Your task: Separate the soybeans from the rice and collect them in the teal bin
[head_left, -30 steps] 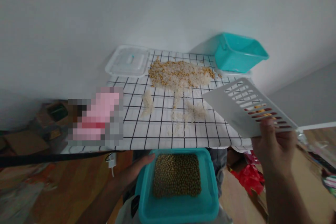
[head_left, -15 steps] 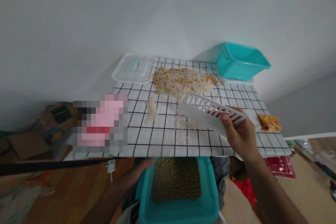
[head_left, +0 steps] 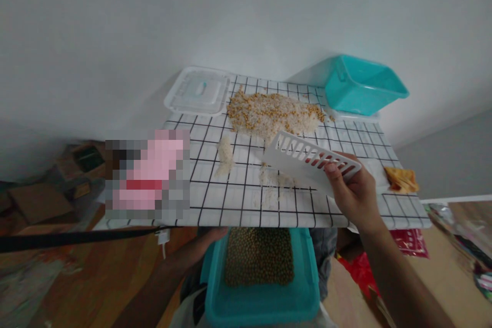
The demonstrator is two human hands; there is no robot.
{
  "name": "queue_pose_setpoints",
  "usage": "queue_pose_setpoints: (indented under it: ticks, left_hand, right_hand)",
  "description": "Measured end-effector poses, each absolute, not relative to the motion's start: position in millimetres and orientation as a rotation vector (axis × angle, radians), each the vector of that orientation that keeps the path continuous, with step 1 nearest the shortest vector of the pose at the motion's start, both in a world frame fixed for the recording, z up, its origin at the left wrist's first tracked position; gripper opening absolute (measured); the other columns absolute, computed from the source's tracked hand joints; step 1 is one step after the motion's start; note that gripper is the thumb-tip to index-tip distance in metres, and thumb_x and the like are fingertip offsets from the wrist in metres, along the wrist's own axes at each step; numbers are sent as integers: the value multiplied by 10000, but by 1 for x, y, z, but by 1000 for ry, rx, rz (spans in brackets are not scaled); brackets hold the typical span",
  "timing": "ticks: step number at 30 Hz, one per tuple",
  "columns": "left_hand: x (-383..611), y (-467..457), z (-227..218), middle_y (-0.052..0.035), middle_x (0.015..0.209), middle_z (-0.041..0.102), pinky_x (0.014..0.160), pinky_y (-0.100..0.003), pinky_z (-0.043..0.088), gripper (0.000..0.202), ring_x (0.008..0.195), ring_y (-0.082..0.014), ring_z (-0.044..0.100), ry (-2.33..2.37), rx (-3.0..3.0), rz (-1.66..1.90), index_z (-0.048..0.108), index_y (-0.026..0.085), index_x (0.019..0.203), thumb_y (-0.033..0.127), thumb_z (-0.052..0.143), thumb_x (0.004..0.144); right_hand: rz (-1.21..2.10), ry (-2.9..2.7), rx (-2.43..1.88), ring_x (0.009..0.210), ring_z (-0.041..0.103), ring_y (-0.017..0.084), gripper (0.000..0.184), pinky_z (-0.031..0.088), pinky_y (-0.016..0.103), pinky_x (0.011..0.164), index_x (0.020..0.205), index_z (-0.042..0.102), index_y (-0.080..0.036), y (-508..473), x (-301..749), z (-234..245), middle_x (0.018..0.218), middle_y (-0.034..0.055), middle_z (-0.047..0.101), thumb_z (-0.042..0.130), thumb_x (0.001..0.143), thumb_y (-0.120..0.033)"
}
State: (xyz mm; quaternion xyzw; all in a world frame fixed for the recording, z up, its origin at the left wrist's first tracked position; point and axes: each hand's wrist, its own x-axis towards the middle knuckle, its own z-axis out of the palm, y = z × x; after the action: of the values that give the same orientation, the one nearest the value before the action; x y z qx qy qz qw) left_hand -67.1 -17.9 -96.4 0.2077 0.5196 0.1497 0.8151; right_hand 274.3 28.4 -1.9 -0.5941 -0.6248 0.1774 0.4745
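My right hand (head_left: 355,187) grips a white slotted plastic tray (head_left: 294,163), thumb on its slotted face. The tray is tilted over the right half of the table, its left end close to scattered rice grains (head_left: 271,187). Behind it spreads a heap of rice mixed with yellow beans (head_left: 272,114). My left hand (head_left: 205,246) is at the left rim of a teal bin (head_left: 263,310) below the table's front edge, holding its side; most of its fingers are hidden. Greenish-brown beans (head_left: 259,259) lie in this bin. A small strip of rice (head_left: 225,156) lies left of centre.
A checked cloth covers the table (head_left: 215,205). Along the back are a clear lid (head_left: 200,90) at left and another teal bin (head_left: 365,87) at right. An orange cloth (head_left: 402,179) lies at the right edge, a blurred pink item (head_left: 154,171) at the left. A dark strap (head_left: 77,241) crosses lower left.
The view has shifted slightly, so the table's things appear a little higher and further right. My right hand still holds the white slotted tray, and my left hand stays at the bin.
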Motion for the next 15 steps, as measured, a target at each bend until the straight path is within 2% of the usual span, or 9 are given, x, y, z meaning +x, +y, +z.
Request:
queue_pose_setpoints:
  ticks: [4, 7, 11, 15]
  left_hand:
    - [-66, -17, -94, -98, 942, 832, 971, -455, 556, 516, 1186, -393, 695, 1113, 448, 305, 760, 180, 998, 610, 773, 712]
    - [-66, -18, -92, -91, 936, 834, 1021, -449, 533, 498, 1205, -385, 688, 1116, 440, 309, 755, 179, 1021, 592, 759, 743]
    - [-66, -17, -88, -105, 920, 834, 1018, -454, 533, 537, 1202, -381, 690, 1126, 428, 302, 734, 150, 1107, 565, 747, 767]
    - [-68, -15, -90, -115, 993, 832, 984, -464, 547, 618, 1187, -387, 699, 1113, 450, 289, 702, 152, 1210, 587, 744, 773]
  right_hand:
    - [448, -1539, -1414, 853, 725, 198, 215, 602, 340, 775, 1114, 731, -247, 28, 268, 0, 979, 44, 770, 657, 962, -382]
    - [488, -1563, -1380, 863, 730, 191, 202, 606, 328, 778, 1127, 730, -264, 25, 261, 2, 999, 37, 771, 651, 969, -361]
    - [455, -1615, -1363, 883, 735, 187, 188, 609, 314, 775, 1122, 736, -276, 20, 256, 6, 1014, 35, 772, 651, 969, -345]
    - [386, -1605, -1408, 870, 738, 195, 199, 610, 318, 743, 1120, 736, -261, 18, 257, 6, 1013, 46, 774, 653, 967, -357]
